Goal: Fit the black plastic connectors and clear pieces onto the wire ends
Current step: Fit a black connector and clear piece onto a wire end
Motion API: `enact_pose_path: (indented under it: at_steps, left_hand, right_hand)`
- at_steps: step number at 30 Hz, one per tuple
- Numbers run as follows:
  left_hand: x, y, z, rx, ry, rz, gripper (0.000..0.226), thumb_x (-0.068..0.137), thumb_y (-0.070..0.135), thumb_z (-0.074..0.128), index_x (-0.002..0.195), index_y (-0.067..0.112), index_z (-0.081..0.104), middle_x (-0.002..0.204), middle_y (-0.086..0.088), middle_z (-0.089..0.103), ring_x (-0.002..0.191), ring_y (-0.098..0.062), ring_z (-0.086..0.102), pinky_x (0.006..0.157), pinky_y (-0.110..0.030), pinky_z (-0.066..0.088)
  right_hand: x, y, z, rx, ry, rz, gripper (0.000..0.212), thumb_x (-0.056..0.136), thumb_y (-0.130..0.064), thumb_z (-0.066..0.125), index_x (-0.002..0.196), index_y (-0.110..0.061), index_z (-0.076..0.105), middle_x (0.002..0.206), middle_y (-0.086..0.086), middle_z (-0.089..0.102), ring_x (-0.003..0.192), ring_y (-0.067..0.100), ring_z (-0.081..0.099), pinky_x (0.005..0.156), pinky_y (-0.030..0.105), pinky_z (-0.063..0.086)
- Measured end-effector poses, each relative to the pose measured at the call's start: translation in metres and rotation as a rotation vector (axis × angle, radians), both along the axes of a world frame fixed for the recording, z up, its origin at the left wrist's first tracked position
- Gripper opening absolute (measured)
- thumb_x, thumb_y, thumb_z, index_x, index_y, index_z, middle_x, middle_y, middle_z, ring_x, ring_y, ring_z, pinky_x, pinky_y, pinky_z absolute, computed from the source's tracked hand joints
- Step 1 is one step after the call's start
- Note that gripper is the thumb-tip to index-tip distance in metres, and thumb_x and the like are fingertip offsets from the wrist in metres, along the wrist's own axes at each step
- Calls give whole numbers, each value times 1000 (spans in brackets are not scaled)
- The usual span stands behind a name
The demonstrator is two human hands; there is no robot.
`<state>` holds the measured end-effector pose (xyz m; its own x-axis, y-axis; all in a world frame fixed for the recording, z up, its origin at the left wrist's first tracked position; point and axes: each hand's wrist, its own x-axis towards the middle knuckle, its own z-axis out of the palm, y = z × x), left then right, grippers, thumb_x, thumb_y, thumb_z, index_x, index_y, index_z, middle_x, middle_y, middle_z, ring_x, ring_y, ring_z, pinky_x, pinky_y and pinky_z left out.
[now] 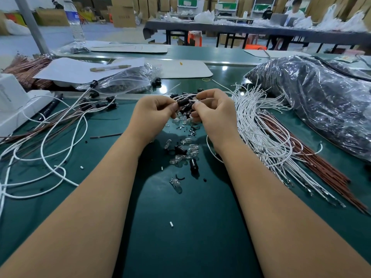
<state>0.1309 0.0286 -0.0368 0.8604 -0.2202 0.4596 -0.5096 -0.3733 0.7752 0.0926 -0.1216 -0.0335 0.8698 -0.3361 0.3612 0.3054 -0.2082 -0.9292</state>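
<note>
My left hand (153, 113) pinches a black plastic connector (183, 102) at the centre of the green table. My right hand (215, 112) is right beside it, fingers curled, pinching thin white wires (185, 95) and what looks like a small clear piece; the fingers hide it. Loose clear pieces (184, 153) and black connectors (193, 164) lie scattered just below the hands. A fan of white and brown wires (267, 137) lies to the right. Wires fitted with black connectors (100, 102) lie to the left.
A large clear plastic bag of dark parts (321, 109) fills the right side. A smaller bag (130, 79) and white sheets (80, 69) lie at back left, with a white box (14, 101) at the left edge. A water bottle (75, 23) stands behind. A person sits at a far table.
</note>
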Motion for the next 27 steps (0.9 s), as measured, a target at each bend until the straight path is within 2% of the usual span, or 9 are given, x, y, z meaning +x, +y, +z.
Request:
enact_pose_path:
  at_steps: [2,5,8,10,12,14,16,22,27]
  left_hand:
    - [0,1,1,-14,21,-4,19,92,11,60,79,4,72,70,-15,68,57,-18,45,58,-26,36]
    - [1,0,1,-23,43,-3,15,93,12,61,83,6,71,66,-6,66,50,-8,41,54,-21,36]
    - [1,-1,0,-62,76,-20,6,92,14,63,92,11,69,64,-1,67,47,-3,44,51,-13,37]
    - [0,-1,-1,-89,73,-36,4,90,13,65,92,12,68,67,-8,68,56,-9,53,60,-17,43]
    - [0,-2,0,-101,45,-45,3,88,11,68,90,10,69,76,-15,69,67,-18,59,68,-27,49]
    - [-2,-4,0,-94,8,-40,3,86,7,69,87,11,69,78,-9,69,70,-13,60,71,-27,51]
    - [-2,-6,1,-78,-12,-37,7,85,4,70,87,11,69,77,1,67,69,-8,60,72,-24,51]
    - [-3,-9,1,-50,-52,-27,8,84,3,70,86,11,69,74,5,65,65,-1,57,67,-18,49]
    - [-3,-9,0,-55,-71,-12,7,85,6,71,86,12,68,78,2,66,70,-9,58,68,-26,51]
  right_hand:
    - [0,-2,0,-80,-30,-40,11,87,-3,63,84,-14,64,73,5,66,66,20,68,65,39,59]
    - [0,-4,0,-147,-42,-64,10,87,-9,65,80,-16,67,72,3,68,72,25,68,71,46,59]
    - [-1,-5,1,-108,-41,-51,12,88,-9,64,77,-16,66,68,1,66,65,20,67,65,38,60]
    - [-1,-5,1,-39,-40,-24,13,89,-7,62,78,-13,65,67,1,65,59,13,64,59,28,58]
    - [-1,-5,2,14,-32,1,12,90,-5,61,79,-10,65,69,4,64,57,9,63,57,24,55]
    - [-1,-4,2,34,-30,20,13,91,-4,60,80,-9,63,69,5,64,56,8,62,55,22,53]
    - [-1,-3,2,34,-34,39,13,91,-3,59,80,-8,62,69,6,63,54,7,62,54,21,52]
    - [-1,-3,2,-18,-48,40,11,92,-3,57,83,-8,61,72,5,62,57,8,63,57,24,54]
    - [-1,-3,2,24,-27,45,12,93,-2,55,84,-7,60,75,12,63,55,11,64,56,25,54]
